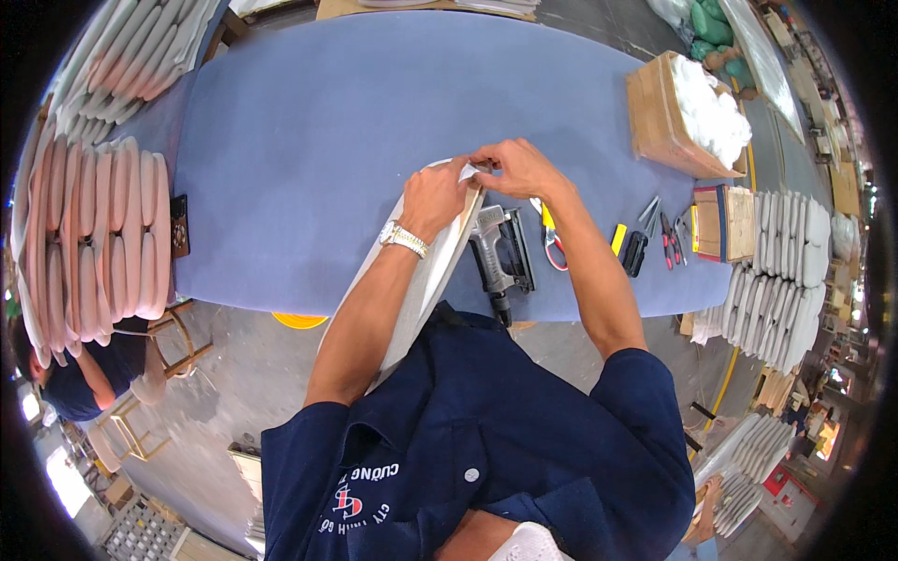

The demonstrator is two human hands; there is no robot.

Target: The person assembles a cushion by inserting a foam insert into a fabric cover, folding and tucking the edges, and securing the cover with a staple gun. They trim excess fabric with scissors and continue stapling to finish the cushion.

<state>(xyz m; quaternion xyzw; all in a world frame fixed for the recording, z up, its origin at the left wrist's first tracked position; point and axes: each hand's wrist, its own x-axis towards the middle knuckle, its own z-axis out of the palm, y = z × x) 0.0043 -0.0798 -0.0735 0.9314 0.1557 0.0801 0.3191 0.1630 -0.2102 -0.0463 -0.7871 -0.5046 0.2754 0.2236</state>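
Note:
My left hand (436, 198), with a metal watch on its wrist, is closed on the far end of a long, narrow padded panel (418, 276) covered in pale fabric. The panel slants from the table back toward my body, partly behind my left forearm. Opposite it, my right hand (520, 170) pinches the fabric at the same tip, its fingers bent close to the left thumb. A grey and black staple gun (494, 251) lies just right of the panel. Scissors (553, 241) with red and yellow handles rest by my right forearm, which hides part of them.
On the blue table (355, 103), a yellow tool (618, 239), a black holder (635, 253) and red-handled pliers (669, 241) lie rightward. Beyond them stand a carton of white stuffing (650, 117) and a smaller box (724, 222). Stacked padded panels (98, 238) flank the left; another person (84, 379) is nearby.

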